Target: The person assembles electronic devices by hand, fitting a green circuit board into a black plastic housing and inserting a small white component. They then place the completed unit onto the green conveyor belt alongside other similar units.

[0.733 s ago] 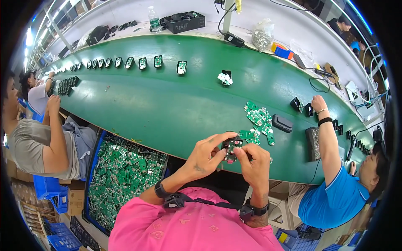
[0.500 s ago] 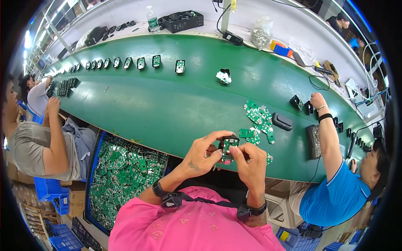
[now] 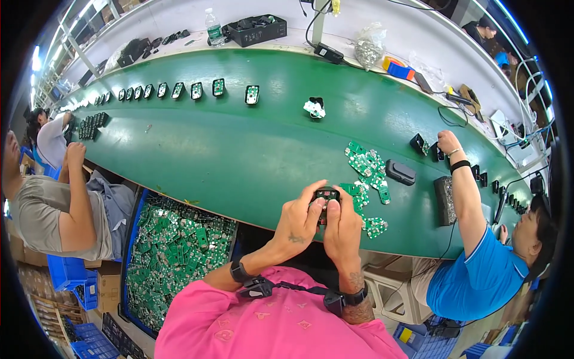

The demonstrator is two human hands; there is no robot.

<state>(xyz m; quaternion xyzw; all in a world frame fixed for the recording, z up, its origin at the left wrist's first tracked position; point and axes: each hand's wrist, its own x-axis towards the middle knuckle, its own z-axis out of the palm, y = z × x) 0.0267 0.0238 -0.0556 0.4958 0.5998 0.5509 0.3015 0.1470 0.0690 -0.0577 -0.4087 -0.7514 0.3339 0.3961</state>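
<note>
A small black casing (image 3: 327,193) with a circuit board inside is held at the table's near edge. My left hand (image 3: 295,220) is closed round its left side, and my right hand (image 3: 342,230) grips the right. Both thumbs press together on its face, covering most of the board. Just right of my hands lies a loose pile of green circuit boards (image 3: 366,166), with a few more boards (image 3: 375,227) closer to me. Beyond that pile rests a dark closed case (image 3: 400,172).
A row of black casings with boards (image 3: 218,87) runs along the table (image 3: 251,149) to the far left. One casing holds white pieces (image 3: 314,107). A bin of circuit boards (image 3: 179,251) stands below left. At right, a co-worker's arm (image 3: 469,185) reaches over more casings.
My right thumb has come in beside the left one, and both now cover the board. The casing looks more upright. The view has shifted slightly.
</note>
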